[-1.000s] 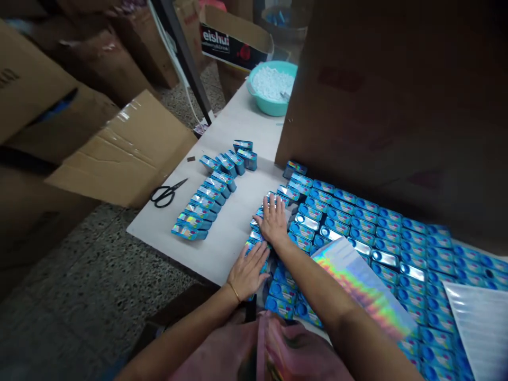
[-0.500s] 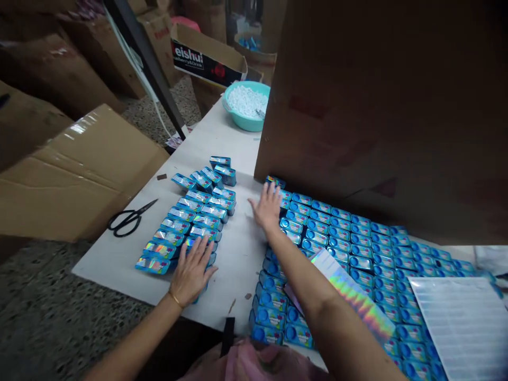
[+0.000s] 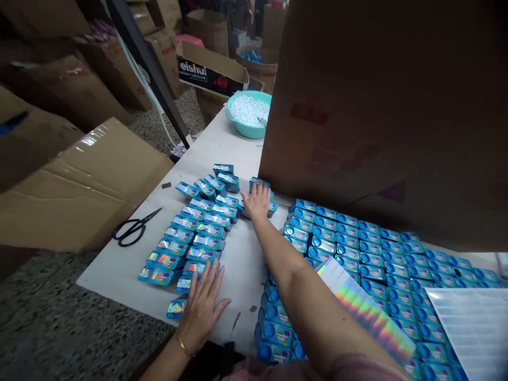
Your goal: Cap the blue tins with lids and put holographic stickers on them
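My left hand (image 3: 203, 302) lies open, fingers stretched, over the near end of a double row of small blue boxes (image 3: 171, 246) with shiny labels on their edges. One blue box (image 3: 176, 308) sits apart beside its wrist side. My right hand (image 3: 259, 200) reaches forward, palm down and fingers spread, over a few blue boxes (image 3: 272, 209); it touches them without wrapping round them. Right of my forearm stands a large block of blue boxes (image 3: 349, 248) packed in rows. A rainbow-shiny label sheet (image 3: 369, 312) and a pale sheet (image 3: 472, 328) lie on that block.
Black-handled scissors (image 3: 137, 227) lie on the white table (image 3: 246, 259) near its left edge. A turquoise basin (image 3: 249, 129) of small white pieces stands at the back. A big cardboard box (image 3: 377, 116) walls off the right rear; an open carton (image 3: 83, 185) is at left.
My right hand has moved left, and a few boxes have shifted with it away from the block's far corner. My left hand has moved slightly nearer me. The view has shifted a little.
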`<state>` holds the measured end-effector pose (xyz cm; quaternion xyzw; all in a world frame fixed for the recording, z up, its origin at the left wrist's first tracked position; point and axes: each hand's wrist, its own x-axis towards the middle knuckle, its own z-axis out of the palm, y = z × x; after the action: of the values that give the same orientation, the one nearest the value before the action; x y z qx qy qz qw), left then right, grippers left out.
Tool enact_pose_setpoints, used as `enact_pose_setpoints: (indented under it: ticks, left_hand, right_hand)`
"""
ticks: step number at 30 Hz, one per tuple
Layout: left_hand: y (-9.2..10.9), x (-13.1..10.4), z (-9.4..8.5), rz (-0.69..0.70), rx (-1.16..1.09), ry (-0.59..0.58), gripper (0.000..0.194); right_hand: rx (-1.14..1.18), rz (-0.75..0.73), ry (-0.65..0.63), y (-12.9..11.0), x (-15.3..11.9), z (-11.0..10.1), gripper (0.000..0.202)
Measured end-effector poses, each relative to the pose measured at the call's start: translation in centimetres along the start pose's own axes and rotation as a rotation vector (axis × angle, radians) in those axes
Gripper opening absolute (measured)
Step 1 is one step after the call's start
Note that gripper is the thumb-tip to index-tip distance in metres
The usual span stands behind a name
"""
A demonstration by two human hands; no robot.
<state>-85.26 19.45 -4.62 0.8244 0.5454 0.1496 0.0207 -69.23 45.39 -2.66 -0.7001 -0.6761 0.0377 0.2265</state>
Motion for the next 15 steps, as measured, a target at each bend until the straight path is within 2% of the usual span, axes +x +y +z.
enact_pose_setpoints:
  ticks: [3, 5, 6, 8, 10, 12, 15]
  left_hand:
    - [0.5, -0.9, 0.2, -0.006, -0.002, -0.003, 0.069]
    - [0.6, -1.2, 0.2, 0.015, -0.035, 0.002, 0.068]
    - [0.6, -1.3, 0.1, 0.033, -0.063, 0.004, 0.068]
    - [0.6, -1.3, 0.0, 0.074, -0.137, 0.003, 0.066]
    - [0.9, -1.0, 0.0, 0.116, -0.220, 0.000, 0.063]
    - [1.7, -0.3, 0.1, 0.163, -0.313, -0.001, 0.056]
    - [4.3, 1.7, 0.3, 0.243, -0.464, -0.053, 0.043]
  right_hand:
    - [0.186, -0.052, -0.046, -2.5, 1.4, 0.7, 0.069]
    - [0.335, -0.096, -0.044, -2.7, 1.5, 0.0, 0.063]
    - [0.395, -0.113, -0.026, -2.0, 1.1, -0.9, 0.060]
    - [0.466, -0.142, 0.043, 1.1, -0.9, -3.9, 0.054]
    - [0.475, -0.165, 0.120, 5.9, -4.4, -8.3, 0.047]
    - [0.427, -0.108, 0.203, 11.5, -9.0, -13.2, 0.039]
    - [0.309, -0.014, 0.157, 18.7, -16.0, -18.7, 0.031]
